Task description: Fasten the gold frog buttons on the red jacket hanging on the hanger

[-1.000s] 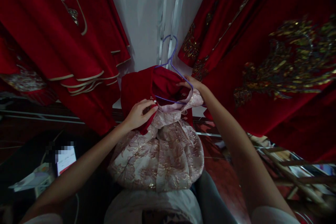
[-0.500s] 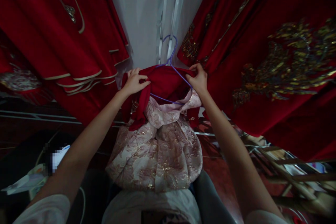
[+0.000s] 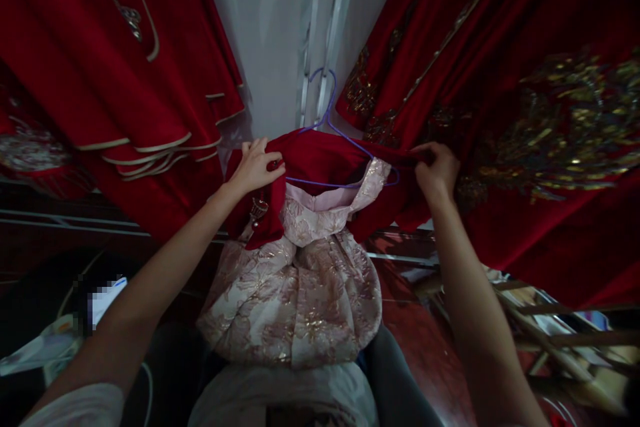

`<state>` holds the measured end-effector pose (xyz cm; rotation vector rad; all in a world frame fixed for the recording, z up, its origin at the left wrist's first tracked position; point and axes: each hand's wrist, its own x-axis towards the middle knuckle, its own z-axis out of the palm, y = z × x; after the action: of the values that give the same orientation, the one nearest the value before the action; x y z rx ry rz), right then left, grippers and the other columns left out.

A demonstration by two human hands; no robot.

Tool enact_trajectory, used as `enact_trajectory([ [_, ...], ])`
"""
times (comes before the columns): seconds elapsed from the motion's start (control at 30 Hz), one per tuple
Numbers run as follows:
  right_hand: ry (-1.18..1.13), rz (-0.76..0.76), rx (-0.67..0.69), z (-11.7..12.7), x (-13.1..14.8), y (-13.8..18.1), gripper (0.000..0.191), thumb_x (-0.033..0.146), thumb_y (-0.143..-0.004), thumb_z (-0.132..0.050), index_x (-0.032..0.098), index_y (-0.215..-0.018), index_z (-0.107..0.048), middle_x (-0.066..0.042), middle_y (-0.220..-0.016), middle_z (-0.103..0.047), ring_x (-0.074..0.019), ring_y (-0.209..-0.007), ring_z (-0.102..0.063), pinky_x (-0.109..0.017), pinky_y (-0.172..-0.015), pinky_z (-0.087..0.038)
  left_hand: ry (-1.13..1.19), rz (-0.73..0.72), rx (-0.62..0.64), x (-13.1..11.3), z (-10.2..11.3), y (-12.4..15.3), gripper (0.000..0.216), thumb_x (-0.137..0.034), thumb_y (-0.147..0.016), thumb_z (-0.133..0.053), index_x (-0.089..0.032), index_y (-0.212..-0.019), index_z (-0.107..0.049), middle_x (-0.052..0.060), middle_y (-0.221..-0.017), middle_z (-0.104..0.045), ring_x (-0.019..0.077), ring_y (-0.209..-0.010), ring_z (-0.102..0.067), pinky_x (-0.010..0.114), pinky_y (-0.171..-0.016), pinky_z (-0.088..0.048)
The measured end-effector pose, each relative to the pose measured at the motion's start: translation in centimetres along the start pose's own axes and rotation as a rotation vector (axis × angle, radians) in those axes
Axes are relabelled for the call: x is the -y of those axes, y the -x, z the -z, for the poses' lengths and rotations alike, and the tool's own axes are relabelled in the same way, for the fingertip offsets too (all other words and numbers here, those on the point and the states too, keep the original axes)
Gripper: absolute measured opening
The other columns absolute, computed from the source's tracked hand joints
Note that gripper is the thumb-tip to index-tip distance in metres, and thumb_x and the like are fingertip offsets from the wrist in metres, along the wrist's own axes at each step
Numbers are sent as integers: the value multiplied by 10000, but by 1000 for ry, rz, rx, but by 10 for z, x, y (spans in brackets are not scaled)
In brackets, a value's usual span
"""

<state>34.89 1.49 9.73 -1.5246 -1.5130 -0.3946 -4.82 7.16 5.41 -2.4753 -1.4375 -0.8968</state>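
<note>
A small red velvet jacket (image 3: 320, 159) hangs over a pale pink brocade dress (image 3: 295, 287) on a purple wire hanger (image 3: 327, 121). My left hand (image 3: 257, 167) is closed on the jacket's left shoulder. My right hand (image 3: 437, 170) is closed on the jacket's right side, stretching it outward. The dress skirt spreads down toward my lap. The hanger's hook points up toward a white wall strip.
Large red embroidered garments (image 3: 525, 100) hang close on the right, and more red robes with cream trim (image 3: 110, 80) on the left. A white wall panel (image 3: 280, 33) shows between them. Papers (image 3: 35, 347) lie at lower left, wooden bars (image 3: 560, 340) at lower right.
My left hand rose from the jacket's front edge to its left shoulder. My right hand slid rightward from beside the hanger, pulling the jacket's right side out wide.
</note>
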Motion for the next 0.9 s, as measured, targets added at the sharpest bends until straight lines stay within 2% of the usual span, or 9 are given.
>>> enact_trajectory([
  [0.13,97,15,78,14,0,16,384,67,-578,-474,185,-898,-650,-92,-933,-624,-254,-916,-576,-396,-868,-444,5,24,-3,-5,0,5,213,-354,-820,-558,-182,-855,-680,133,-1109,-540,356,-1153,-456,538,-970,-302],
  [0.3,-132,7,502,13,-2,47,446,71,-529,-458,217,-928,-593,-41,-878,-626,-215,-814,-587,-341,-763,-458,4,32,-42,-9,-1,10,210,-362,-825,-557,-190,-838,-675,139,-1130,-534,370,-1169,-450,554,-977,-297],
  [0.37,-194,4,510,9,0,55,393,84,-537,-446,222,-885,-567,-23,-817,-610,-200,-767,-567,-325,-737,-442,14,41,-54,-10,-2,11,199,-363,-820,-568,-195,-828,-674,134,-1122,-537,371,-1169,-455,559,-979,-299],
  [0.5,-324,-68,371,-3,13,57,198,137,-578,-431,219,-745,-496,-1,-720,-556,-175,-705,-519,-299,-710,-412,37,69,-67,-15,-2,12,190,-370,-811,-590,-199,-812,-671,130,-1119,-543,371,-1172,-456,560,-986,-299],
  [0.57,-442,-91,369,-11,26,56,161,158,-571,-417,216,-713,-466,7,-707,-527,-165,-702,-504,-285,-701,-404,35,84,-73,-20,-2,14,198,-377,-814,-589,-198,-820,-673,135,-1122,-541,379,-1177,-450,565,-982,-299],
  [0.63,-559,-83,442,-22,44,60,155,169,-548,-404,212,-691,-448,13,-696,-501,-157,-694,-487,-275,-686,-402,28,93,-73,-26,-2,17,205,-381,-816,-585,-200,-844,-677,143,-1127,-537,394,-1183,-441,576,-972,-299],
  [0.73,-712,-41,683,-47,81,78,144,183,-527,-397,209,-660,-446,15,-672,-492,-153,-671,-471,-264,-646,-410,17,97,-66,-32,-2,21,217,-380,-823,-573,-200,-880,-680,155,-1140,-528,414,-1198,-424,588,-960,-299],
  [0.8,-779,-72,826,-66,105,94,107,190,-551,-393,207,-646,-441,19,-647,-491,-143,-620,-457,-257,-598,-406,12,103,-67,-33,-1,23,222,-379,-826,-567,-199,-892,-679,159,-1149,-525,418,-1207,-417,591,-961,-298],
  [0.9,-772,-120,786,-91,124,110,85,177,-570,-397,212,-645,-415,16,-647,-496,-146,-622,-464,-269,-607,-415,37,108,-63,-33,0,24,209,-374,-825,-570,-199,-881,-670,154,-1182,-524,408,-1222,-412,594,-983,-289],
])
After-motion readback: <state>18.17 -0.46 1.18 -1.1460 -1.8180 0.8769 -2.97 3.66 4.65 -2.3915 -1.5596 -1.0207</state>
